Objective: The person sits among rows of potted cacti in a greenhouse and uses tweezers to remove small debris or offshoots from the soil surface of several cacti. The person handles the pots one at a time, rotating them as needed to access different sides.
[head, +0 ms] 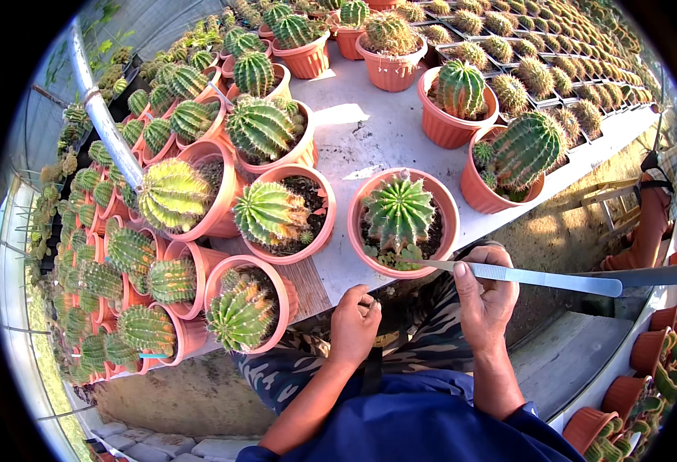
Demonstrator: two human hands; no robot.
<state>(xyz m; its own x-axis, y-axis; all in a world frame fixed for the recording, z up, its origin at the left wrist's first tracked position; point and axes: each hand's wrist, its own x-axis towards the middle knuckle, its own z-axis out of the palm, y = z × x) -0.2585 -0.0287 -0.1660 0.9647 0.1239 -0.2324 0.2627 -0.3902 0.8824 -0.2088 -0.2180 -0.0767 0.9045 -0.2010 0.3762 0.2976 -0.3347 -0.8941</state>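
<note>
My right hand (pixel 486 291) grips a pair of long metal tweezers (pixel 523 274), whose tips reach over the near rim of a round terracotta-coloured pot (pixel 451 237). A ribbed green cactus (pixel 400 212) stands upright in that pot, with small leafy plants (pixel 399 256) at its base beside the tweezer tips. Whether the tips hold anything is too small to tell. My left hand (pixel 355 323) hovers in front of the table edge, its fingers loosely curled with no object visible in them. Left of the pot stands another potted cactus (pixel 272 213), partly orange-brown on one side.
Many potted cacti (pixel 185 193) crowd the left of the table (pixel 338 138). More pots line its right side, including one with a large cactus (pixel 529 150). Trays of small cacti (pixel 537 75) fill the back right. A metal pole (pixel 99 110) rises at left. Another person (pixel 656 208) is at far right.
</note>
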